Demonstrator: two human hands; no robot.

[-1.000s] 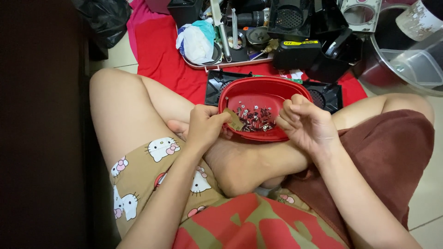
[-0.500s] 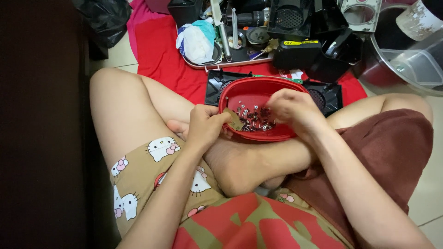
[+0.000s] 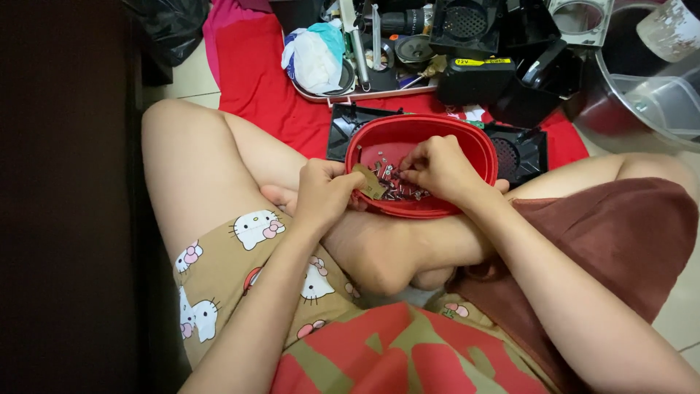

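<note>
Over red oval bowl (image 3: 467, 138): right hand (image 3: 437, 168) fingers pinching small screws (image 3: 397, 186); left hand (image 3: 324, 193) fingers clamped on tan tag (image 3: 370, 182).

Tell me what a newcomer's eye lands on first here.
The red oval bowl at centre, resting on the crossed legs, holding small metal parts. The right hand picks among them; the left hand holds a small tan piece at the rim. Behind lies a tray of dark tools on red cloth.

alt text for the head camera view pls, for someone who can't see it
A person sitting cross-legged on the floor picks with the right hand through small metal parts in a red oval bowl, while the left hand holds a small tan piece at its rim.
</note>
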